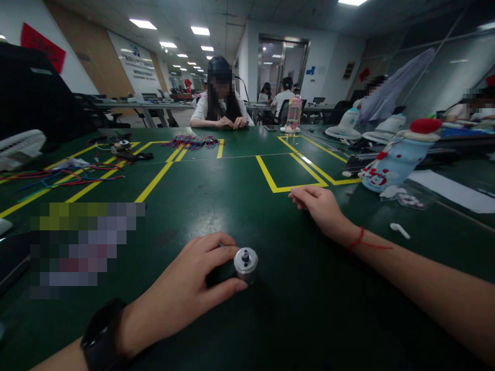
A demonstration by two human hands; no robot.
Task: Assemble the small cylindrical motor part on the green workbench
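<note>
My left hand lies on the dark green table near its front edge, fingers wrapped around a small cylindrical motor with a silver end cap and a dark body. A black watch sits on that wrist. My right hand rests on the table further out and to the right, fingers loosely curled, holding nothing. It wears a red string bracelet and lies just below a yellow taped rectangle.
A person sits across the table by a bundle of coloured wires. More wires lie at left. At right stand a snowman-patterned bottle, white fans, a pink bottle and a white earbud.
</note>
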